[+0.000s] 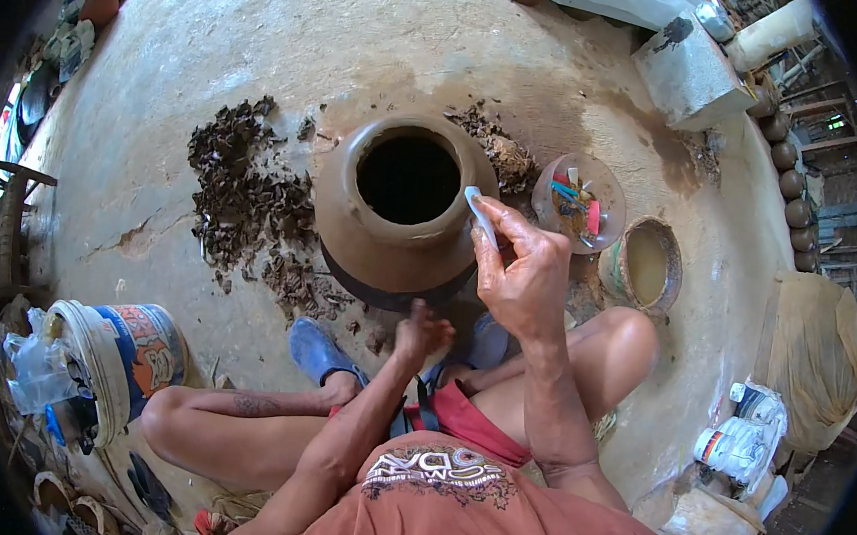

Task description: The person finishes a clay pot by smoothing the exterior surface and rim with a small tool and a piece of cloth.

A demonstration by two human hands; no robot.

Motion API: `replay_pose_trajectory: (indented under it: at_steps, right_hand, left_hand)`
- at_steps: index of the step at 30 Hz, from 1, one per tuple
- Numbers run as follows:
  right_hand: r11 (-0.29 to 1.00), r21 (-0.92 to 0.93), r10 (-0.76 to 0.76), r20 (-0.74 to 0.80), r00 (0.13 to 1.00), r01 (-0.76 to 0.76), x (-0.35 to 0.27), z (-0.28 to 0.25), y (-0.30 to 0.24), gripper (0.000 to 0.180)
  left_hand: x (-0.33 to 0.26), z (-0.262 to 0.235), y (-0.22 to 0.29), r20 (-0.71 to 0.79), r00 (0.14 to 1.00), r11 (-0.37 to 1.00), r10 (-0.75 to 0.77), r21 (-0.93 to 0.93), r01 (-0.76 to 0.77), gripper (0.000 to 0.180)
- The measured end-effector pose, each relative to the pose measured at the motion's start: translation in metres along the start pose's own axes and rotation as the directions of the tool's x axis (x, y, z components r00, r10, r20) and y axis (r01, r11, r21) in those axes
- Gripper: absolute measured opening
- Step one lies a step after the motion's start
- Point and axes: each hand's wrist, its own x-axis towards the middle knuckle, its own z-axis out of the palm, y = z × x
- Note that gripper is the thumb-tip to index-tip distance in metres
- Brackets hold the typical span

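A large round clay pot [400,251] with a wide dark mouth stands upright on the ground before me, its lower part darker. My right hand [522,274] pinches a thin, white, flat scraper-like piece [480,216] between thumb and fingers. That piece is beside the right side of the pot's rim, and I cannot tell whether it touches the clay. My left hand [421,337] is low at the near side of the pot, thumb up toward its dark base and fingers loosely bent. Nothing shows in it.
Dark dry scraps [245,185] lie left of the pot. To the right are a shallow bowl [555,212] of small tools and a bucket [659,304] of murky water. A white bucket [108,369] stands left of my knee. A pale block [695,77] sits at far right.
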Motion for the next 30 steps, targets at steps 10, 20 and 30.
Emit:
replay_pose_trajectory:
  at_steps: [10,20,30]
  right_hand:
    - [0.988,-0.115,-0.102,-0.013,0.995,0.099,0.002,-0.006,-0.001,0.027]
    - [0.989,-0.139,-0.055,0.009,0.998,0.056,0.003,-0.008,-0.011,0.028]
    - [0.991,-0.127,-0.041,0.035,0.999,0.045,-0.002,-0.004,-0.009,0.031]
  left_hand:
    - [0.044,-0.023,0.065,-0.561,0.708,0.893,0.43,0.382,-0.239,0.083]
    - [0.027,-0.024,0.091,-0.347,0.873,0.932,0.342,0.004,-0.363,0.082]
    - [-0.012,0.034,-0.006,0.177,0.941,0.954,-0.288,-0.039,0.299,0.086]
